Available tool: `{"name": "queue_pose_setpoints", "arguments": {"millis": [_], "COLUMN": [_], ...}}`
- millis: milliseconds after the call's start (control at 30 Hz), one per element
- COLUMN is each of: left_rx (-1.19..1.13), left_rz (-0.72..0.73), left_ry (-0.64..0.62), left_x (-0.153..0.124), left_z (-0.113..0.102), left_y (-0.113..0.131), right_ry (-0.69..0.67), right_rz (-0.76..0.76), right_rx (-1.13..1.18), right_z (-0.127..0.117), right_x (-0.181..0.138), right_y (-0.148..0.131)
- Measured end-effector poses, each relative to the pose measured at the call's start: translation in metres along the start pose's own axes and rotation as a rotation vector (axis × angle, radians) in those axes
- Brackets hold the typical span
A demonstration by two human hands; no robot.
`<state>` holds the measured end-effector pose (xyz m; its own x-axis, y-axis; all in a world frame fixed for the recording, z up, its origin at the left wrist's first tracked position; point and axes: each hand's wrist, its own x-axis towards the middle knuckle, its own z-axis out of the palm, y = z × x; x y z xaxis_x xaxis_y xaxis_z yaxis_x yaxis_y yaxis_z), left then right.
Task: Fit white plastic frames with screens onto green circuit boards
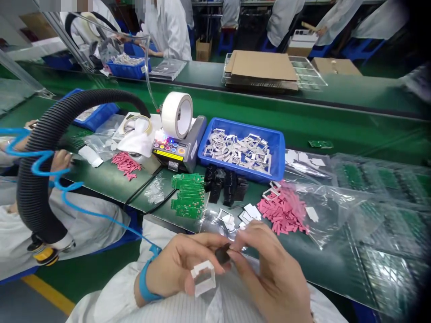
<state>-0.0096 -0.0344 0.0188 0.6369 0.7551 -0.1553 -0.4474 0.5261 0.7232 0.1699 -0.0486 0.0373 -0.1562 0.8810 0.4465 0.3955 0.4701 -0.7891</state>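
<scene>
Two-handed hold at the near edge of the green table (104, 178).
Left hand's (175, 264) fingers clamp a white rectangular plastic frame (206, 289); right hand's (274, 267) fingers pinch a small dark flat piece (222, 255), just right of it.

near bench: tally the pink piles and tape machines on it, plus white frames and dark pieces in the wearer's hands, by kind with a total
Pink piles: 2
Tape machine: 1
Held white frame: 1
Held dark piece: 1
Total: 5
</scene>
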Motion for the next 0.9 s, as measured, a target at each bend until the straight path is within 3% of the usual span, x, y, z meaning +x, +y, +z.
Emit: {"name": "queue_pose_setpoints", "arguments": {"millis": [167,333,500,633,733,800,900], "left_rx": [0.144,0.190,0.225,0.072,-0.149,-0.240,-0.284], "left_rz": [0.113,0.122,0.104,0.064,0.070,0.111,0.158], "left_ry": [-0.059,-0.061,-0.005,0.181,0.322,0.405,0.513], "left_x": [0.003,0.001,-0.001,0.003,0.007,0.008,0.007], "left_z": [-0.001,-0.006,-0.009,-0.011,-0.021,-0.030,-0.041], "left_y": [-0.001,-0.001,-0.001,-0.005,-0.004,-0.002,0.002], "right_ry": [0.004,-0.013,-0.058,-0.115,-0.168,-0.284,-0.524], "right_rz": [0.062,0.100,0.039,-0.005,0.063,0.093,-0.005], "right_rx": [0.037,0.055,-0.059,-0.141,-0.129,-0.191,-0.415], "right_z": [-0.002,-0.001,0.006,0.007,0.005,0.009,0.027], "right_x": [0.002,0.001,0.008,0.010,0.008,0.004,-0.003], "right_y": [0.003,0.006,0.008,0.010,0.016,0.027,0.052]}}
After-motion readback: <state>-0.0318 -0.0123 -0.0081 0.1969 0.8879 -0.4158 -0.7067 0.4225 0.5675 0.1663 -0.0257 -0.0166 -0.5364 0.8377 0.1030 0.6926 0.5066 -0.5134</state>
